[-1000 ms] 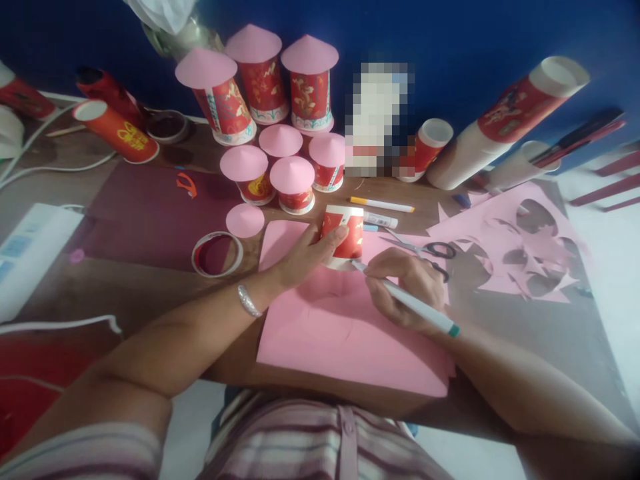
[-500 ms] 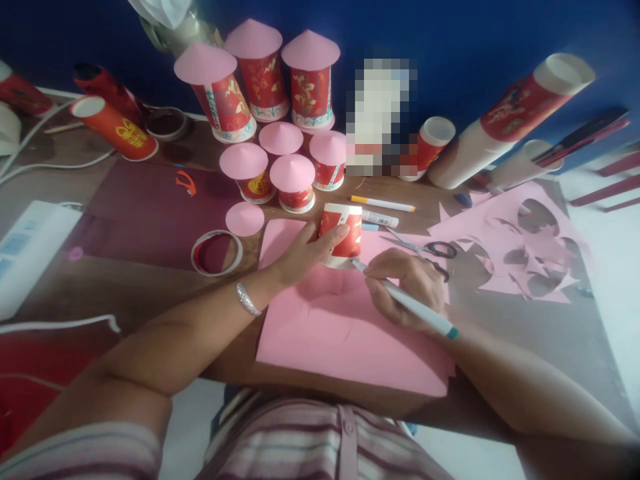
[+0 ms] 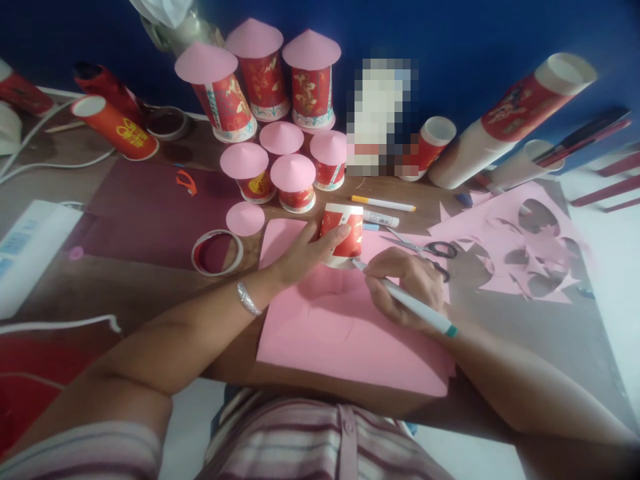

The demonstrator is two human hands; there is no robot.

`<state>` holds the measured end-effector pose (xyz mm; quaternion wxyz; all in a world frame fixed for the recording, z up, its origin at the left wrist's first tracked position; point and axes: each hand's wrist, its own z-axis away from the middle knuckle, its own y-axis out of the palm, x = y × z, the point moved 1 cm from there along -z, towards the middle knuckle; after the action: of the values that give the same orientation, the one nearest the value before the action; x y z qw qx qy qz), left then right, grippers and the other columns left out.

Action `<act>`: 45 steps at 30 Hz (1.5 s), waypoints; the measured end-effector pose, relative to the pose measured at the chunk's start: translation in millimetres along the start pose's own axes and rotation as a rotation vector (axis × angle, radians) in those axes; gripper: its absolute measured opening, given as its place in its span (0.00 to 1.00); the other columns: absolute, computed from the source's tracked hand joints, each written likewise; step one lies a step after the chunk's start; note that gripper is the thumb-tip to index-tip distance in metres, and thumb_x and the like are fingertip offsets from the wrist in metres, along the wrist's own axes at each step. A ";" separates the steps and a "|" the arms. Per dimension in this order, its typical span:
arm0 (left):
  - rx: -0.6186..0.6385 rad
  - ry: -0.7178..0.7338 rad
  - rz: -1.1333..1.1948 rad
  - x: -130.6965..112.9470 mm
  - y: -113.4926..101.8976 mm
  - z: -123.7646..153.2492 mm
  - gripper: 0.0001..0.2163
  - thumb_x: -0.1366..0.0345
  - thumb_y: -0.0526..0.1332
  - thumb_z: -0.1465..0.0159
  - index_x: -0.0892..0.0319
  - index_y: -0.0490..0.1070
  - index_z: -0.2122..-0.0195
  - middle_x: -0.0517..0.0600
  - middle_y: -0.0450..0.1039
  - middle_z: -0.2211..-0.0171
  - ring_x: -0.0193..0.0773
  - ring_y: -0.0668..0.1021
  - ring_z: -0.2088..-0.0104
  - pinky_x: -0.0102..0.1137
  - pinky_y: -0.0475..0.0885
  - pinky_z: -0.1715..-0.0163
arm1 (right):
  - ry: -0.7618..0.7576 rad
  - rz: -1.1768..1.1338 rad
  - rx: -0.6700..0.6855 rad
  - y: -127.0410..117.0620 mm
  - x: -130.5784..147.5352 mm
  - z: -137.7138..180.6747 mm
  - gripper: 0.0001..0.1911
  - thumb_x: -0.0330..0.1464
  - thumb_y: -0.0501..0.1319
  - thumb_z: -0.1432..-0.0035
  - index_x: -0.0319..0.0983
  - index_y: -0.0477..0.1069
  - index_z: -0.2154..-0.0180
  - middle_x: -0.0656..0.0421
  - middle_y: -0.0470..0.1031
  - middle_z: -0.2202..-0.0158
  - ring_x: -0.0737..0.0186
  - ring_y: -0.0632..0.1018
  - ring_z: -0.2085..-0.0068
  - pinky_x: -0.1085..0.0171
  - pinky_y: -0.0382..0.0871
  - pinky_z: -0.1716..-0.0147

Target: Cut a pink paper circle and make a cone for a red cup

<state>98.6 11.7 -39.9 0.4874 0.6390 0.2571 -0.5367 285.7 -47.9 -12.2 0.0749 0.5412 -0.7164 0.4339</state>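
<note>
My left hand (image 3: pixel 313 250) is wrapped round a red and white paper cup (image 3: pixel 354 233), thumb across its front. In my right hand (image 3: pixel 407 287) is a white marker (image 3: pixel 420 310) with a green end, pinched near its tip. That tip meets the white band at the cup's lower edge, or comes very close to it. Both hands are over pink paper sheets (image 3: pixel 350 353) on the table. Scissors (image 3: pixel 420 248) with dark handles lie just beyond my right hand. Left of the cup is a flat pink paper cone (image 3: pixel 245 219).
Several red cups with pink cone tops (image 3: pixel 311 50) stand at the back. A tape roll (image 3: pixel 217 272) lies left, cut pink scraps (image 3: pixel 495 230) right. A yellow-capped marker (image 3: pixel 383 203) and a glue stick (image 3: pixel 383 219) lie behind the cup. A tall paper tube (image 3: pixel 515 120) leans back right.
Almost nothing differs. The cup and both hands keep their places, with the marker tip still at the cup's lower edge; the whole view shifts very slightly.
</note>
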 end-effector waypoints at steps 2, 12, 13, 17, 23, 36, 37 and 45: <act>-0.001 0.002 -0.012 0.4 -0.9 -0.2 0.11 0.53 0.66 0.31 0.54 0.78 0.57 0.52 0.79 0.60 0.45 0.79 0.59 0.36 0.76 0.57 | 0.021 -0.026 0.002 0.5 -0.9 0.7 0.11 0.27 0.64 0.37 0.51 0.71 0.59 0.59 0.82 0.68 0.55 0.83 0.70 0.55 0.77 0.75; -0.012 0.019 -0.035 -1.1 0.9 -0.2 0.12 0.51 0.66 0.32 0.55 0.76 0.58 0.52 0.77 0.60 0.44 0.79 0.59 0.35 0.76 0.57 | -0.075 0.021 -0.048 2.6 -1.6 -2.2 0.11 0.25 0.63 0.37 0.48 0.72 0.57 0.59 0.81 0.68 0.58 0.82 0.71 0.59 0.76 0.76; -0.014 0.021 -0.033 -0.7 0.8 -0.4 0.12 0.51 0.66 0.32 0.55 0.76 0.58 0.52 0.77 0.59 0.45 0.80 0.58 0.35 0.76 0.57 | -0.072 0.019 -0.050 2.8 -1.8 -2.5 0.11 0.25 0.63 0.37 0.48 0.73 0.57 0.60 0.81 0.69 0.58 0.82 0.72 0.59 0.75 0.76; -0.028 0.018 -0.045 1.8 0.5 -0.7 0.13 0.51 0.66 0.32 0.54 0.76 0.56 0.53 0.78 0.55 0.47 0.80 0.53 0.36 0.77 0.53 | -0.061 0.008 -0.037 2.9 -2.2 -2.4 0.10 0.26 0.64 0.36 0.50 0.74 0.60 0.60 0.82 0.69 0.58 0.81 0.72 0.59 0.75 0.77; 0.025 -0.032 -0.044 4.2 0.8 -0.9 0.18 0.48 0.63 0.30 0.54 0.70 0.48 0.54 0.77 0.52 0.46 0.81 0.53 0.39 0.82 0.54 | -0.103 0.051 -0.015 -2.3 0.3 -4.8 0.12 0.24 0.63 0.36 0.45 0.76 0.55 0.57 0.83 0.66 0.58 0.83 0.68 0.60 0.80 0.72; 0.088 0.048 -0.160 5.8 -6.1 -5.0 0.16 0.48 0.60 0.28 0.57 0.70 0.54 0.53 0.77 0.59 0.41 0.82 0.58 0.37 0.84 0.54 | 0.224 0.086 -0.054 -5.2 5.8 -6.6 0.07 0.33 0.69 0.33 0.41 0.80 0.66 0.58 0.85 0.70 0.61 0.86 0.70 0.65 0.80 0.69; 0.081 0.060 -0.146 6.2 -6.2 -5.2 0.16 0.48 0.61 0.29 0.57 0.70 0.53 0.53 0.77 0.58 0.41 0.82 0.57 0.37 0.84 0.54 | 0.210 0.132 -0.014 -6.0 6.2 -6.6 0.09 0.35 0.70 0.33 0.41 0.80 0.67 0.57 0.86 0.69 0.61 0.86 0.70 0.66 0.80 0.70; 0.092 0.002 -0.117 5.2 -4.5 -4.1 0.14 0.52 0.59 0.27 0.57 0.71 0.50 0.56 0.77 0.53 0.44 0.82 0.52 0.39 0.83 0.49 | -0.047 0.213 -0.084 -6.8 7.7 -5.0 0.08 0.34 0.71 0.34 0.44 0.75 0.66 0.62 0.84 0.72 0.61 0.85 0.72 0.65 0.80 0.74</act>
<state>98.1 16.1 -46.6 0.4251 0.6452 0.2694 -0.5748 286.5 -50.1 -1.1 0.0344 0.4685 -0.7889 0.3961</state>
